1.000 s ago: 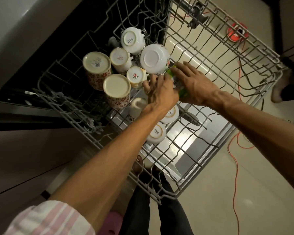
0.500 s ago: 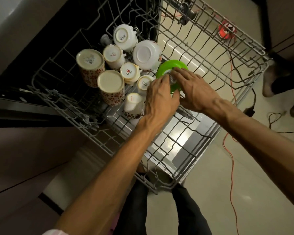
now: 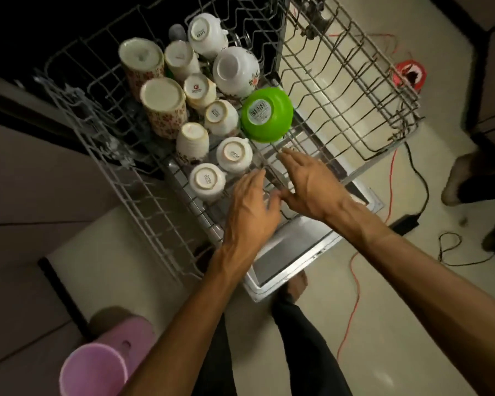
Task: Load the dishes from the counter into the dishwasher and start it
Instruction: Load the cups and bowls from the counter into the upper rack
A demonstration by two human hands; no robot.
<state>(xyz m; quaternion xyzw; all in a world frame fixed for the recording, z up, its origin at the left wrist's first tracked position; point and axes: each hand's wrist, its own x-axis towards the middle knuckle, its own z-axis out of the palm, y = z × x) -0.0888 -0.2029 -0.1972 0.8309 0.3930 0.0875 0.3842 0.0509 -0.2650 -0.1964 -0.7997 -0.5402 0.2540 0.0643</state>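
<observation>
The pulled-out upper dishwasher rack [image 3: 355,90] holds several upturned white and floral cups and mugs on its left half. A green bowl [image 3: 267,114] with a barcode sticker lies upside down beside a white bowl [image 3: 236,71]. My left hand [image 3: 250,208] hovers over the rack's near edge with fingers straight, holding nothing. My right hand [image 3: 309,181] is just to its right, fingers extended toward the green bowl but apart from it, also empty.
The open dishwasher door [image 3: 292,252] lies below the rack. A lilac plastic mug [image 3: 93,370] stands at the lower left. An orange cable [image 3: 352,295] and a black cable [image 3: 420,181] cross the floor at right. Another person's foot [image 3: 463,178] is at the right edge.
Both hands have let go of the green bowl, which now rests upside down in the rack, and have drawn back toward me.
</observation>
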